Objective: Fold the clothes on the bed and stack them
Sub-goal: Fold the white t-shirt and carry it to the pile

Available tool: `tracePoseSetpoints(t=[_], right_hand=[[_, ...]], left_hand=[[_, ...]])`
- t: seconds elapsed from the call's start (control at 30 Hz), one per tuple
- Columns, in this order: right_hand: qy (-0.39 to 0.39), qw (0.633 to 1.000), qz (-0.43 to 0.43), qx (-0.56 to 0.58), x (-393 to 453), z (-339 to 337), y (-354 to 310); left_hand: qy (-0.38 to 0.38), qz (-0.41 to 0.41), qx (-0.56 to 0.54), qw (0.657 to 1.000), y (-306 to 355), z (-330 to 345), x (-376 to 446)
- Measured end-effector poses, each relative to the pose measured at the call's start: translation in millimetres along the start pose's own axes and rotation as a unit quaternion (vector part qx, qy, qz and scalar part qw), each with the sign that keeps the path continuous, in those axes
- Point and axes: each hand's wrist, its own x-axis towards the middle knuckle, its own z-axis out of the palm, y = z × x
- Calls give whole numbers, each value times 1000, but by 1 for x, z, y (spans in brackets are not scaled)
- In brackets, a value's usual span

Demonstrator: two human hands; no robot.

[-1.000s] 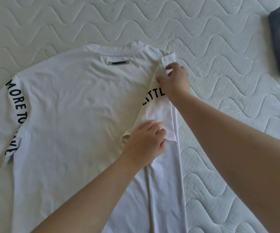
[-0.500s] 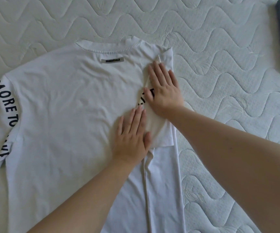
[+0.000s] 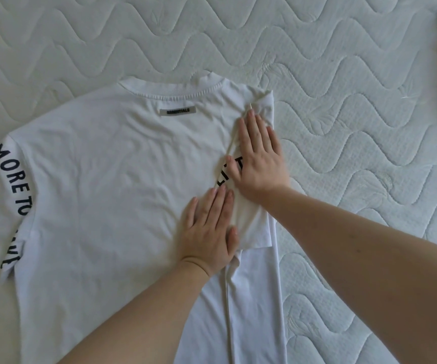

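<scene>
Head view shows our white cotton T-shirt with black sleeve lettering (image 3: 112, 195) spread on the quilted white bed (image 3: 356, 106), one side and sleeve folded inward. Our left hand (image 3: 209, 232) and right hand (image 3: 258, 158) press it flat, fingers straight. We judge the other side, the lengthwise folds and stacking remain.

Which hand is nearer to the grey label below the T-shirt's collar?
Right. The right hand lies flat on the folded-in sleeve, just right of and below the grey label. The left hand presses the shirt farther below it, towards the hem.
</scene>
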Motion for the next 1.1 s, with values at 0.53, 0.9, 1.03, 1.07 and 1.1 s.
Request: tracePoseSetpoints(t=[0.53, 0.9, 1.03, 1.07, 1.1], right_hand=[[-160, 984, 62, -53, 18, -65, -29], [-98, 989, -86, 71, 6, -23, -212], [-89, 990, -92, 57, 9, 5, -265], [-81, 991, -85, 57, 12, 11, -274], [-72, 993, -79, 55, 17, 15, -282]], left_hand=[[-53, -5, -87, 995, 3, -34, 2], [128, -227, -371, 891, -192, -135, -50], [123, -296, -315, 893, -274, -142, -59], [115, -312, -296, 895, -291, -143, -60], [101, -325, -274, 899, -306, -142, -60]])
